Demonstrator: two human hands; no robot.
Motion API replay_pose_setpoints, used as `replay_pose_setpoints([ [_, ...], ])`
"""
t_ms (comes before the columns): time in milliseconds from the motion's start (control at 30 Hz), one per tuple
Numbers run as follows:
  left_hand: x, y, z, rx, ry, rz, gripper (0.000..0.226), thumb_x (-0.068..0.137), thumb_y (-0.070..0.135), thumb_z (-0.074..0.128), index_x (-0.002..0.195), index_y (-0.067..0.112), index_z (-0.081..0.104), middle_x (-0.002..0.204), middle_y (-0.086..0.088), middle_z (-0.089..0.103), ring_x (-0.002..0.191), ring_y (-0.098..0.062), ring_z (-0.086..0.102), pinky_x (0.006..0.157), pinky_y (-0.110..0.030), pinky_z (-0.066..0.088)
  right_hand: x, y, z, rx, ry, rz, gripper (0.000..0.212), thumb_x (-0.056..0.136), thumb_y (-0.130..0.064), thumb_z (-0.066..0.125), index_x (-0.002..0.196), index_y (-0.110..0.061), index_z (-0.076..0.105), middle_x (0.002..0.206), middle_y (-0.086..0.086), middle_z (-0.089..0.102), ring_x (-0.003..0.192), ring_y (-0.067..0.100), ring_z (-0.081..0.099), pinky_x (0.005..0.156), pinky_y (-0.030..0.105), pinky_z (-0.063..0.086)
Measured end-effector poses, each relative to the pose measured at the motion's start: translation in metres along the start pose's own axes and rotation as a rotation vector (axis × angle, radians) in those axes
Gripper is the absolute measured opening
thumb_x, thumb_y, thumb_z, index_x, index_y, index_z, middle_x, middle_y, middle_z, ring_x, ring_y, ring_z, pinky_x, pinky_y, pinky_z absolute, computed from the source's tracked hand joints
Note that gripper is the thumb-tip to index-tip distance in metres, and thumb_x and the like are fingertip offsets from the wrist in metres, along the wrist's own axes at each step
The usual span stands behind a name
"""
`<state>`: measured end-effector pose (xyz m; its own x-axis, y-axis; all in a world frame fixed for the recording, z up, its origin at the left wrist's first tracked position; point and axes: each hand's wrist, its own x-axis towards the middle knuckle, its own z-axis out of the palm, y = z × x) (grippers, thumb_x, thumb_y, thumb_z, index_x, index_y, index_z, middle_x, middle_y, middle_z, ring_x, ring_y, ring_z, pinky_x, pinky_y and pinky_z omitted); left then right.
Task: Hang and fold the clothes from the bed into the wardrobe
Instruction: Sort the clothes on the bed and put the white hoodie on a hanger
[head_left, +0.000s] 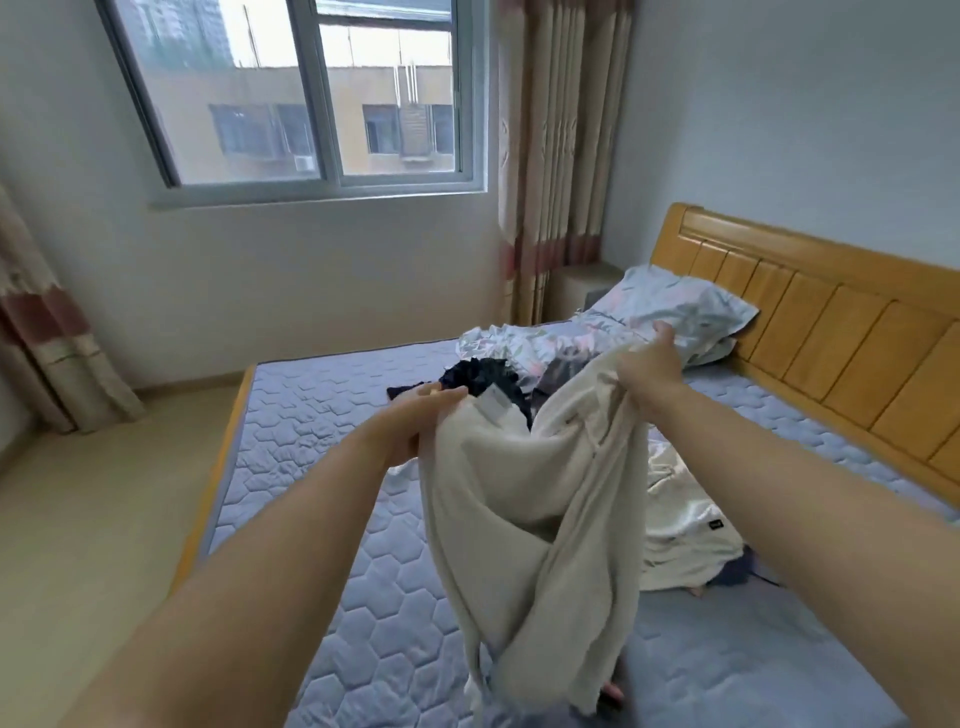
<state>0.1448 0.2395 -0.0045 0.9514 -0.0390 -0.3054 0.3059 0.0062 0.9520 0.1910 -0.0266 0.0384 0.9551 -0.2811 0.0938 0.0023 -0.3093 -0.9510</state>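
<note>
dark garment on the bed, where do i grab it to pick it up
Probably grip the bunched crest of the dark garment from above, on its window side: it lies in a crumpled heap, cream garment covering its near edge, floral bedding crowding the headboard side.

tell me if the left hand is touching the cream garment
Touching. The head view shows the left hand gripping the cream garment at its upper edge, fingers closed over the cloth, no gap.

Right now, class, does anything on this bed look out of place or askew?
Yes: the floral pillow lies crooked beside the headboard, and a dark garment and a pale satin garment lie crumpled on the mattress, unfolded.
</note>
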Motion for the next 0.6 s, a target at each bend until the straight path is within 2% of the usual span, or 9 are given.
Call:
replay_pose_setpoints([
  [67, 0.005, 0.001, 0.007, 0.256, 0.055, -0.034, 0.056, 0.090, 0.009, 0.061, 0.142, 0.019, 0.043, 0.117, -0.008, 0.057, 0.092, -0.024, 0.061, 0.069, -0.034, 0.055, -0.003, -0.006, -0.006, -0.041, -0.086, -0.120, 0.049, 0.086, 0.005, 0.037, 0.127, -0.015, 0.056, 0.098, -0.002, 0.054, 0.082, 0.012, 0.050, 0.070, 0.022, 0.045],
  [100, 0.009, 0.002, 0.011, 0.400, 0.085, -0.011, 0.050, 0.090, 0.003, 0.055, 0.137, 0.020, 0.051, 0.106, -0.006, 0.059, 0.085, -0.022, 0.060, 0.066, -0.032, 0.056, -0.002, -0.007, -0.009, -0.036, -0.123, -0.161, 0.049, 0.084, 0.009, 0.035, 0.109, -0.017, 0.067, 0.094, 0.000, 0.059, 0.079, 0.012, 0.052, 0.067, 0.021, 0.046],
  [167, 0.013, 0.004, 0.020, 0.663, 0.100, 0.025, 0.037, 0.089, 0.002, 0.050, 0.116, 0.020, 0.068, 0.090, -0.001, 0.062, 0.074, -0.017, 0.058, 0.064, -0.027, 0.054, 0.000, -0.016, -0.011, 0.057, -0.148, -0.163, 0.053, 0.078, 0.014, 0.032, 0.079, -0.022, 0.071, 0.086, 0.002, 0.062, 0.074, 0.016, 0.054, 0.059, 0.022, 0.047],
  [233, 0.022, 0.001, 0.029, 1.054, 0.014, 0.015, 0.031, 0.090, 0.008, 0.051, 0.110, 0.017, 0.072, 0.095, -0.001, 0.064, 0.078, -0.016, 0.056, 0.071, -0.027, 0.050, 0.007, -0.026, -0.011, 0.130, -0.183, -0.129, 0.054, 0.076, 0.014, 0.029, 0.071, -0.021, 0.069, 0.082, 0.005, 0.062, 0.071, 0.019, 0.054, 0.060, 0.026, 0.045],
  [300, 0.028, -0.002, 0.041, 1.354, -0.047, 0.109, 0.034, 0.091, 0.021, 0.055, 0.124, 0.018, 0.064, 0.114, 0.002, 0.062, 0.097, -0.017, 0.056, 0.084, -0.028, 0.047, 0.011, -0.035, -0.011, 0.162, -0.220, -0.117, 0.052, 0.074, 0.014, 0.031, 0.072, -0.020, 0.070, 0.081, 0.006, 0.063, 0.073, 0.020, 0.055, 0.064, 0.030, 0.043],
  [367, 0.032, -0.001, 0.054, 1.123, -0.162, 0.283, 0.048, 0.087, 0.031, 0.066, 0.134, 0.025, 0.055, 0.131, 0.009, 0.055, 0.119, -0.012, 0.051, 0.099, -0.031, 0.044, 0.014, -0.042, -0.011, 0.180, -0.261, -0.129, 0.049, 0.073, 0.015, 0.035, 0.075, -0.019, 0.070, 0.082, 0.005, 0.063, 0.075, 0.019, 0.056, 0.064, 0.029, 0.046],
  [433, 0.030, 0.001, 0.070, 0.706, -0.302, 0.298, 0.047, 0.083, 0.026, 0.072, 0.128, 0.026, 0.057, 0.130, 0.009, 0.058, 0.120, -0.007, 0.052, 0.101, -0.032, 0.045, 0.015, -0.044, -0.011, 0.197, -0.302, -0.135, 0.047, 0.074, 0.016, 0.037, 0.078, -0.017, 0.070, 0.081, 0.006, 0.062, 0.075, 0.018, 0.056, 0.063, 0.027, 0.047],
  [533, 0.037, -0.007, 0.091, 0.685, -0.309, 0.296, 0.027, 0.084, 0.019, 0.072, 0.110, 0.018, 0.065, 0.110, 0.000, 0.069, 0.100, -0.010, 0.063, 0.092, -0.028, 0.051, 0.016, -0.042, -0.016, 0.265, -0.355, -0.107, 0.045, 0.076, 0.020, 0.038, 0.080, -0.014, 0.068, 0.076, 0.008, 0.060, 0.070, 0.018, 0.055, 0.064, 0.029, 0.046],
  [600, 0.041, -0.017, 0.100, 0.747, -0.240, 0.306, 0.016, 0.085, 0.018, 0.070, 0.098, 0.008, 0.069, 0.088, -0.004, 0.068, 0.078, -0.011, 0.060, 0.074, -0.017, 0.049, 0.016, -0.038, -0.023, 0.303, -0.388, -0.070, 0.045, 0.078, 0.021, 0.037, 0.081, -0.011, 0.067, 0.076, 0.010, 0.059, 0.068, 0.018, 0.055, 0.063, 0.028, 0.046],
])
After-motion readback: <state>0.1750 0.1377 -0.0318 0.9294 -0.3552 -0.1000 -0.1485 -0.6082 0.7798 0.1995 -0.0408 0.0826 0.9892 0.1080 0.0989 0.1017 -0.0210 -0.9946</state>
